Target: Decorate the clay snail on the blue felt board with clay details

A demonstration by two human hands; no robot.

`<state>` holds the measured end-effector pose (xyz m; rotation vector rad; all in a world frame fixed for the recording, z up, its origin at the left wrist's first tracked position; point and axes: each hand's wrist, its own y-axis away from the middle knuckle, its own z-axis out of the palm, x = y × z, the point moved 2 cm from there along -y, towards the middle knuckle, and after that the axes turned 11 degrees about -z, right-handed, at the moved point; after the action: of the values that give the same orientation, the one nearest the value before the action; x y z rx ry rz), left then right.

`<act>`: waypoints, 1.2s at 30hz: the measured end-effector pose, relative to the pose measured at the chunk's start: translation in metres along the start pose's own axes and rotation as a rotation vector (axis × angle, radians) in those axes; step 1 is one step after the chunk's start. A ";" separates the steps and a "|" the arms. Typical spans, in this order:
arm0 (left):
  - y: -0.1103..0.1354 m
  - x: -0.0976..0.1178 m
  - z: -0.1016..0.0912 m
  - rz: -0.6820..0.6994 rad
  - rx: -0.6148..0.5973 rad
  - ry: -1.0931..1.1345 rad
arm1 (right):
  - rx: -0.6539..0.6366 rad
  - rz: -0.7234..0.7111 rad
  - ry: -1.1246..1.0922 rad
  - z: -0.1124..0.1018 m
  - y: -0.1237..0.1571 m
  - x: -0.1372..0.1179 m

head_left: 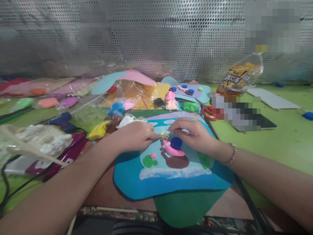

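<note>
A pink clay snail [179,152] with a blue bottle cap [176,143] as its shell lies on a layered blue paper picture [132,182]. Its small head [164,135] has a pale yellow-green top and a pink bow beneath. From the left, my left hand [137,134] reaches in with the index finger stretched to the head and the other fingers curled, holding nothing I can see. My right hand [193,130] is closed around a thin pink tool [193,133], its tip near the head. Brown clay [177,161] and a pink flower [153,155] are below.
Bagged clay, including a yellow packet [98,130], lies behind and left. A blue glue gun [62,121] and its black cord are at left. Red-handled scissors [209,113], a phone [259,117] and a drink bottle [238,78] stand or lie right. Another snail picture [204,93] is behind.
</note>
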<state>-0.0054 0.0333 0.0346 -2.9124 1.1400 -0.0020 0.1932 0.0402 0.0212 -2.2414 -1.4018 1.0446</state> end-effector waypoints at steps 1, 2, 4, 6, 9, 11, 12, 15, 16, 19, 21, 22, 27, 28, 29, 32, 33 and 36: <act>0.000 0.000 0.000 0.016 0.014 -0.028 | -0.004 0.001 0.000 0.000 0.000 0.000; 0.001 -0.001 0.000 0.029 0.027 -0.053 | -0.007 0.004 0.000 0.000 0.000 0.000; 0.002 -0.001 0.000 0.047 0.045 -0.089 | -0.011 0.009 0.005 0.000 0.000 0.001; 0.003 -0.001 -0.001 0.059 0.049 -0.099 | -0.014 0.015 0.009 0.000 0.000 0.001; 0.003 0.000 -0.002 0.070 0.037 -0.103 | -0.019 0.016 0.005 0.000 0.000 0.000; 0.003 0.001 -0.001 0.065 0.028 -0.114 | -0.022 0.016 -0.001 0.000 -0.001 -0.001; 0.002 0.001 -0.001 0.062 0.025 -0.121 | -0.022 0.017 -0.002 0.000 -0.001 -0.001; 0.002 0.000 0.000 0.064 0.025 -0.134 | -0.024 0.018 -0.005 0.000 -0.001 -0.001; 0.002 0.000 0.000 0.066 0.025 -0.135 | -0.026 0.018 -0.006 0.000 -0.001 0.000; 0.001 -0.001 0.001 0.054 0.024 -0.132 | -0.026 0.015 -0.003 0.001 -0.001 0.000; 0.001 -0.001 0.002 0.039 0.020 -0.120 | -0.024 0.014 -0.006 0.001 -0.001 0.000; 0.001 -0.001 0.003 0.032 0.018 -0.111 | -0.023 0.014 -0.009 0.001 -0.001 0.000; 0.002 -0.001 0.005 0.001 0.016 -0.065 | -0.014 0.017 -0.010 0.001 -0.001 0.000; 0.002 -0.001 0.005 -0.007 0.019 -0.059 | -0.011 0.017 -0.006 0.000 -0.001 0.000; 0.002 -0.001 0.005 -0.013 0.021 -0.052 | -0.009 0.016 -0.003 0.000 -0.001 0.000; 0.001 -0.001 0.006 -0.029 0.025 -0.036 | -0.005 0.013 0.004 0.000 -0.001 0.000; 0.000 -0.001 0.006 -0.034 0.020 -0.039 | -0.007 0.012 0.003 0.000 -0.001 0.000; -0.001 0.001 0.008 -0.049 -0.008 -0.054 | -0.006 0.014 -0.003 0.000 -0.001 0.000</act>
<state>-0.0039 0.0337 0.0271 -2.9274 1.0633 0.0803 0.1927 0.0405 0.0216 -2.2575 -1.3946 1.0499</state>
